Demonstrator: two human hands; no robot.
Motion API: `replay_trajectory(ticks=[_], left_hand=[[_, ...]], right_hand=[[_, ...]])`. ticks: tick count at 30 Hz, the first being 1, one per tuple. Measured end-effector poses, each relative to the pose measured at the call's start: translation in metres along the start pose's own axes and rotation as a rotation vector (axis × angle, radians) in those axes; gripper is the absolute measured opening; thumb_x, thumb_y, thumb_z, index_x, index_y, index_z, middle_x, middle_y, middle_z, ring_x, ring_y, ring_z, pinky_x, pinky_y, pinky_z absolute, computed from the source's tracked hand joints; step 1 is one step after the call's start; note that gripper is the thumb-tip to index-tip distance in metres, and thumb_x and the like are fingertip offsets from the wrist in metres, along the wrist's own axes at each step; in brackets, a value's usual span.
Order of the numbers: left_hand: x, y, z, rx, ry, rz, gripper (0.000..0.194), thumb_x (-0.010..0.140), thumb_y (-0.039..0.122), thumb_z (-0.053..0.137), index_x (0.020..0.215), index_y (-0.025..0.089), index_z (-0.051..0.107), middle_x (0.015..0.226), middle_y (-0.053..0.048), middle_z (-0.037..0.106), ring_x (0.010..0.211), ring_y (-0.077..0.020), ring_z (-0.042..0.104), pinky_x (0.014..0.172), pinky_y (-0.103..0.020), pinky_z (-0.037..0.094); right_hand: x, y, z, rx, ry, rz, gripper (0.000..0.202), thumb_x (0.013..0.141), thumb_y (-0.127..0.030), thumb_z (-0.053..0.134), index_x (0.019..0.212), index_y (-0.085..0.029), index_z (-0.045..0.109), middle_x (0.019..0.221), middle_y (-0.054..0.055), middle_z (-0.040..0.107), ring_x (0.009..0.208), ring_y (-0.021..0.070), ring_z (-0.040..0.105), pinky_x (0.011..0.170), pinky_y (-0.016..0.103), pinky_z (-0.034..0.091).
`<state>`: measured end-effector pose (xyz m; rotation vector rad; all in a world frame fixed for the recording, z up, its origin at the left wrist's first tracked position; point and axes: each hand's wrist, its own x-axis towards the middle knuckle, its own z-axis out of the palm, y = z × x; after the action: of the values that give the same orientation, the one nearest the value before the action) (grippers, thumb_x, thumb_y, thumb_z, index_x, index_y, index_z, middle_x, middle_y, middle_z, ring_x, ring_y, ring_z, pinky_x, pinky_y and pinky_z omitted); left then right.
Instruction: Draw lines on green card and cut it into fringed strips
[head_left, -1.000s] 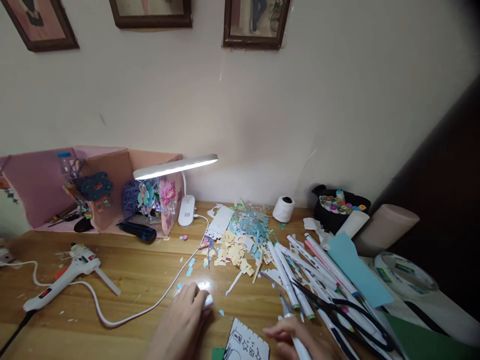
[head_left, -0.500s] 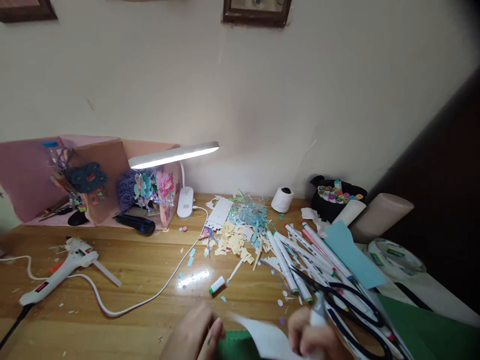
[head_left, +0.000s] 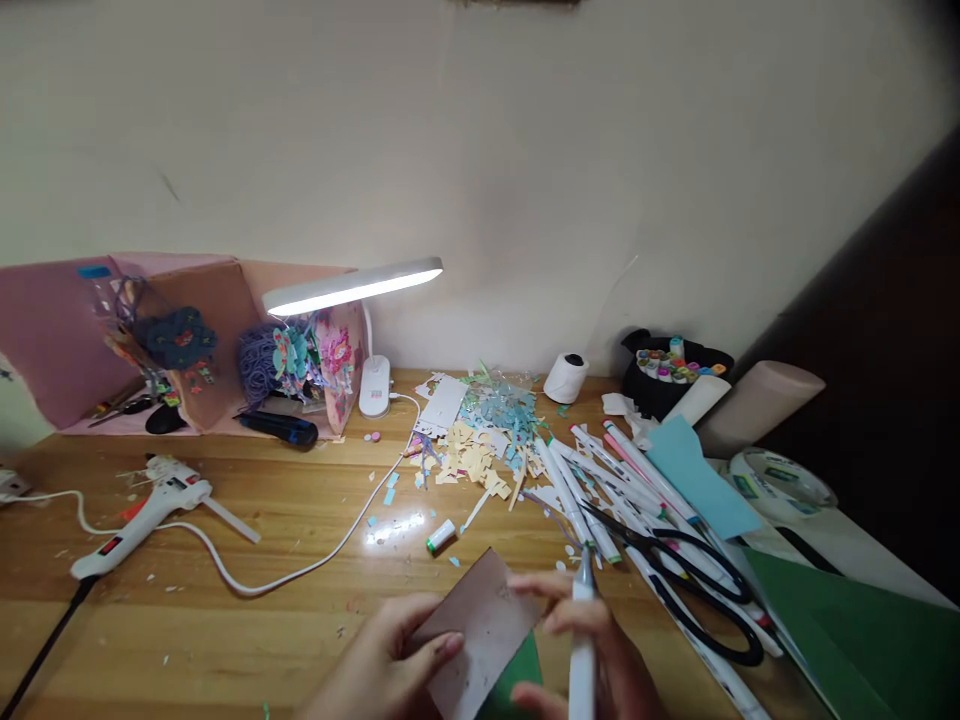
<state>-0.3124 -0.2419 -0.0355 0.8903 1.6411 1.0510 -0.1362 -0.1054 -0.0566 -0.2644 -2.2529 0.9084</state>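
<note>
My left hand [head_left: 386, 655] pinches a pale, greyish-pink card [head_left: 480, 640] with small dark specks, its thumb lying across the face. The card is tilted above the table. Behind its lower right edge shows a piece of green paper [head_left: 523, 678]. My right hand [head_left: 619, 655] holds a white marker [head_left: 582, 650], tip upward, while its fingertips reach the card's right edge. A white marker cap [head_left: 441, 537] with a green end lies on the table beyond the card. To the right are black-handled scissors [head_left: 675, 565] on a pile of white markers [head_left: 566, 490].
A glue gun [head_left: 142, 515] lies at left with its cord. Paper scraps [head_left: 472, 455] are heaped below the wall, near a lit desk lamp [head_left: 356, 285]. At right are a blue paper strip [head_left: 701, 475], a tape roll [head_left: 784, 480] and green sheets [head_left: 847, 640].
The card, white and blurred before, has been raised and turned, now showing its specked face in my left hand. My right hand has shifted left to the card with the marker. The view has tilted downward.
</note>
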Motion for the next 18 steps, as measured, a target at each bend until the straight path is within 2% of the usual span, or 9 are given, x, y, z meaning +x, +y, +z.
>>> replay_trajectory(ticks=[2,3,5,7,9,12,15,18], left_hand=[[-0.001,0.003,-0.004,0.170,0.039,0.023,0.027,0.077,0.041,0.061,0.077,0.015,0.068,0.072,-0.001,0.062,0.072,-0.0176,0.053,0.062,-0.023,0.038],[-0.001,0.004,-0.004,0.228,0.039,0.038,0.024,0.077,0.037,0.061,0.070,0.015,0.067,0.065,0.001,0.058,0.067,-0.0151,0.050,0.058,-0.022,0.034],[-0.003,0.006,-0.001,0.266,0.042,0.065,0.024,0.075,0.034,0.063,0.062,0.015,0.063,0.058,0.003,0.051,0.061,-0.0123,0.045,0.053,-0.021,0.029],[-0.004,0.006,0.002,0.152,0.083,0.077,0.024,0.073,0.036,0.066,0.064,0.015,0.061,0.059,0.003,0.052,0.059,-0.0119,0.045,0.052,-0.020,0.030],[-0.002,0.005,0.003,-0.068,0.165,0.071,0.028,0.069,0.042,0.069,0.068,0.015,0.060,0.062,0.002,0.055,0.060,-0.0127,0.049,0.054,-0.021,0.035],[0.003,0.004,0.001,-0.284,0.269,0.038,0.038,0.065,0.050,0.070,0.068,0.015,0.057,0.063,0.000,0.059,0.060,-0.0135,0.053,0.055,-0.022,0.039],[0.006,0.004,-0.004,-0.286,0.276,0.021,0.041,0.068,0.054,0.067,0.075,0.015,0.059,0.064,0.000,0.060,0.057,-0.0136,0.054,0.053,-0.022,0.040],[0.005,0.005,-0.011,-0.198,0.273,0.060,0.035,0.073,0.050,0.064,0.076,0.016,0.059,0.065,0.002,0.059,0.058,-0.0126,0.053,0.052,-0.021,0.038]], right_hand=[[0.006,-0.003,-0.001,0.119,0.046,0.163,0.032,0.077,-0.033,0.069,0.096,-0.027,0.044,0.120,0.007,0.062,0.105,0.0233,0.061,0.084,0.031,0.050],[0.007,-0.004,0.001,0.173,0.043,0.243,0.030,0.077,-0.030,0.070,0.093,-0.027,0.044,0.116,0.006,0.063,0.103,0.0219,0.062,0.083,0.030,0.049],[0.006,-0.004,0.007,0.224,0.007,0.356,0.023,0.078,-0.028,0.068,0.085,-0.026,0.046,0.095,0.001,0.066,0.085,0.0176,0.064,0.073,0.025,0.049],[0.002,-0.004,0.013,0.230,-0.007,0.421,0.018,0.080,-0.027,0.065,0.080,-0.024,0.046,0.079,-0.002,0.059,0.069,0.0140,0.058,0.062,0.022,0.046],[-0.002,-0.004,0.017,0.263,-0.002,0.472,0.019,0.080,-0.026,0.063,0.083,-0.025,0.044,0.080,-0.002,0.054,0.066,0.0124,0.053,0.060,0.022,0.044],[-0.005,-0.009,0.018,0.365,-0.041,0.527,0.027,0.079,-0.025,0.065,0.089,-0.026,0.040,0.082,-0.004,0.049,0.064,0.0109,0.049,0.058,0.021,0.042],[-0.005,-0.012,0.015,0.435,-0.135,0.506,0.029,0.078,-0.028,0.068,0.089,-0.026,0.041,0.078,-0.004,0.047,0.061,0.0103,0.046,0.054,0.021,0.040],[-0.006,-0.009,0.007,0.558,-0.216,0.441,0.023,0.082,-0.033,0.064,0.091,-0.025,0.043,0.079,-0.002,0.053,0.065,0.0122,0.052,0.059,0.024,0.044]])
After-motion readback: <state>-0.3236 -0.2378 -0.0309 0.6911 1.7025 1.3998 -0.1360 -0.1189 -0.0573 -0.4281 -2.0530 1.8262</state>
